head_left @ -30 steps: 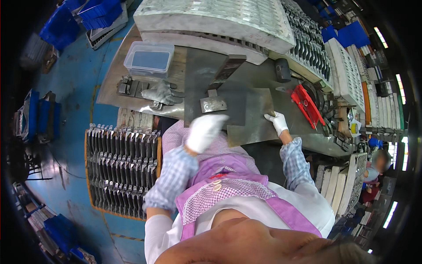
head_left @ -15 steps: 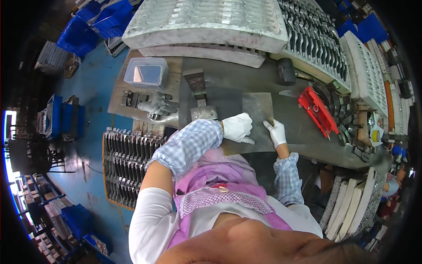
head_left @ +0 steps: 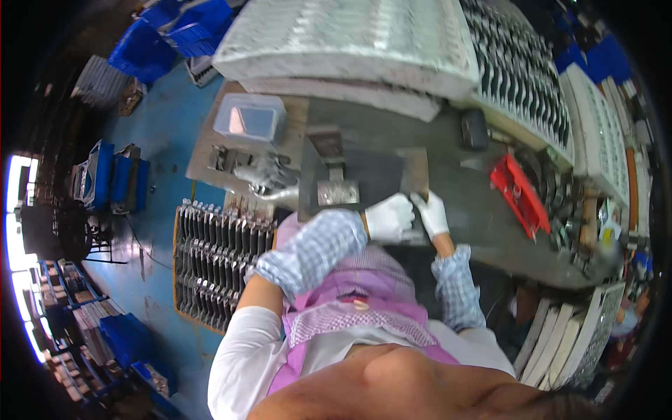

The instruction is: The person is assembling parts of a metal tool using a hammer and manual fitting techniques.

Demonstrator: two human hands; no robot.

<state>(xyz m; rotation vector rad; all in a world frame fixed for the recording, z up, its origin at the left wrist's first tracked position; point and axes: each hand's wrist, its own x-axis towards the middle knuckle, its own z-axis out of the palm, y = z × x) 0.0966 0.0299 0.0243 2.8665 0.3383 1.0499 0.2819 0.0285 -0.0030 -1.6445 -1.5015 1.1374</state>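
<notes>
A flat grey-brown sheet point(head_left: 417, 168) lies on the dark worktop in front of me. My right hand point(head_left: 432, 215), in a white glove, pinches the near edge of this sheet between thumb and fingers. Close beside it, my left hand point(head_left: 389, 218), also white-gloved, is curled closed near the worktop's front edge; what its fingers hold, if anything, is hidden. Left of the sheet stands a metal block point(head_left: 338, 192) with a slanted dark metal piece point(head_left: 326, 145) behind it. The picture is somewhat blurred by motion.
Farther left are a clear plastic box point(head_left: 250, 119) and a grey glove point(head_left: 266, 171). A rack of metal parts point(head_left: 224, 262) stands below them. White trays point(head_left: 343, 52) fill the back. To the right lie a black mallet point(head_left: 474, 129) and a red tray point(head_left: 519, 196).
The hands have come closer together, with my right hand moving left and my left hand nearer my body. The sheet has shifted left, and less of it shows. The whole view has shifted slightly.
</notes>
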